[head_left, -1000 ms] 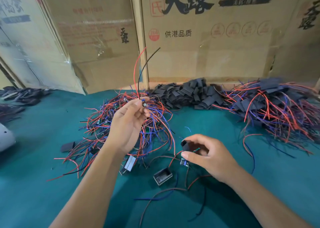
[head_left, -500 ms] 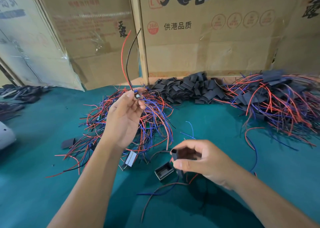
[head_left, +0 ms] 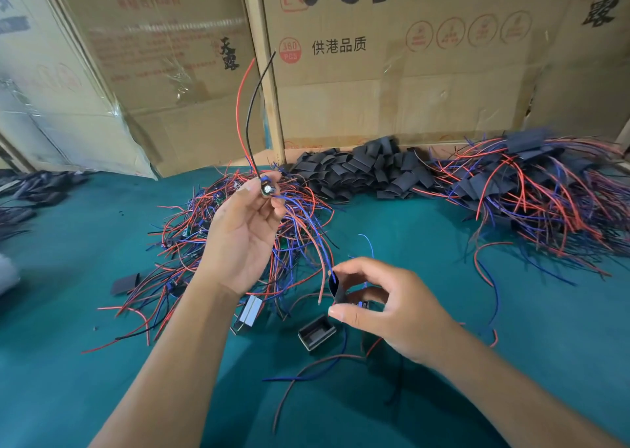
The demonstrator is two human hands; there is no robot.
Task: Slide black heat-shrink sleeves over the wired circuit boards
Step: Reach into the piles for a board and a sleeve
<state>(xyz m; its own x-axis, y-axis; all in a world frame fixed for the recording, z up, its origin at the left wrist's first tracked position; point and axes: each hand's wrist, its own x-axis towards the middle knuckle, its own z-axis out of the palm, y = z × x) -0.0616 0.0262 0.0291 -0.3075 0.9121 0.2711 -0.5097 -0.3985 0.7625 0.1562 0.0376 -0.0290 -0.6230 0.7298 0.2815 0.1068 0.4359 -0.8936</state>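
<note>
the black heat-shrink sleeve [head_left: 337, 289] sits pinched in my right hand [head_left: 385, 306], low and right of centre, thumb under it and forefinger curled over the top, its open mouth turned up and to the left. the tip of a blue wire [head_left: 315, 243] reaches that mouth; i cannot tell how far in it goes. that wire droops from the small circuit board [head_left: 267, 188], which my left hand [head_left: 243, 239] pinches between thumb and fingertips, raised above the green table [head_left: 443, 270]. a red lead [head_left: 242, 106] and a black lead [head_left: 255, 106] stand up from the board in front of the cardboard boxes [head_left: 409, 72]. behind my left hand lies the heap of unsleeved wired boards [head_left: 191, 229]. a pile of loose black sleeves [head_left: 368, 171] lies along the boxes, and to its right a heap of sleeved boards [head_left: 531, 181]. just beside my right hand on the table are a small black tray [head_left: 317, 332] and a silver part [head_left: 251, 311].
</note>
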